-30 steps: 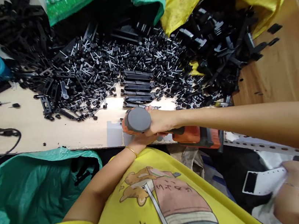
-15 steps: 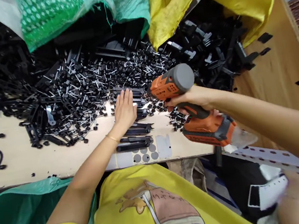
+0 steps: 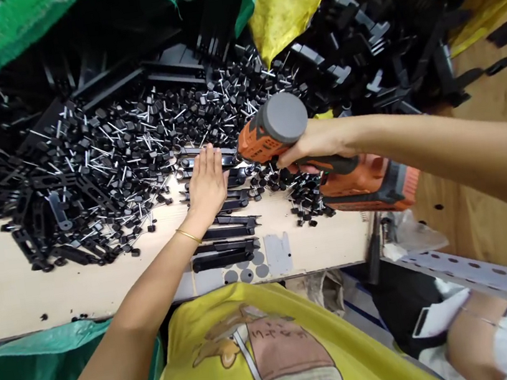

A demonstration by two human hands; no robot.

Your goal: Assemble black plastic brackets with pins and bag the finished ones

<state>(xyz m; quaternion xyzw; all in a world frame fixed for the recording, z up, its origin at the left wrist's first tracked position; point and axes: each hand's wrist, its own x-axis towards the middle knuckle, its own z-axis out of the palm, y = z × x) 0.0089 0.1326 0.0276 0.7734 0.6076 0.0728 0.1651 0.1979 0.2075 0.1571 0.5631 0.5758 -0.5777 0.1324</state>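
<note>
My left hand point(image 3: 208, 182) lies flat, fingers stretched out, across several black plastic clamp-like parts point(image 3: 221, 230) laid in a column on the table. In my right hand point(image 3: 316, 146) is an orange and grey cordless drill point(image 3: 268, 131), gripped round its handle. Its nose points left at the right end of one of the upper parts, close to my left fingertips; whether the bit touches a screw is hard to see. Behind and around lies a heap of black-headed screws point(image 3: 124, 145) with silver shanks.
Black flat brackets point(image 3: 40, 214) lie heaped at the left. Green point(image 3: 13, 22) and yellow point(image 3: 297, 1) sacks of black parts stand at the back. A hammer-like tool point(image 3: 375, 248) rests at the table edge. Another person's arm point(image 3: 476, 335) shows at lower right.
The drill has tilted, its battery end swinging up and right, and its head has shifted slightly left. My left hand stays flat on the parts. The view has moved closer to the heap.
</note>
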